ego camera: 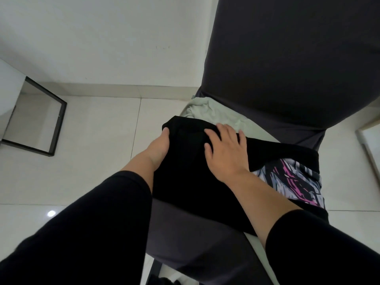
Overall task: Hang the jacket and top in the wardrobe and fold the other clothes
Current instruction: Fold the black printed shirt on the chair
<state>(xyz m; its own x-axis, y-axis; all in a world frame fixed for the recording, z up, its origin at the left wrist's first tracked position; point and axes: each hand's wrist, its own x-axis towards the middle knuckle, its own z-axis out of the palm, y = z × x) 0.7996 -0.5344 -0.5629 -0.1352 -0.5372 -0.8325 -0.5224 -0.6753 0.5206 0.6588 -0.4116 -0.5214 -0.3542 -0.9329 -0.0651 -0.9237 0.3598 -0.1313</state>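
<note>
A chair [277, 68] in a dark cover serves as the landmark, and the clothes lie on its seat. A black garment [185, 171] is on top of the pile, at the front left of the seat. The left hand [158, 145] holds its left edge, thumb on top, while the other fingers are hidden under the cloth, so how tightly they close cannot be told. The right hand [224, 149] lies flat on the cloth with its fingers spread, pressing it down and grasping nothing.

Under the black garment, toward the right of the seat, a patterned piece [298, 182] in pink, grey and white shows. Nearest the chair back lies a pale green piece [211, 112], crumpled.

No wardrobe or hanger is in view, and no neat folded stack is visible. The black garment appears to be mid-fold or being smoothed; the other two pieces look untouched. Judging from this, most of the task remains.
</note>
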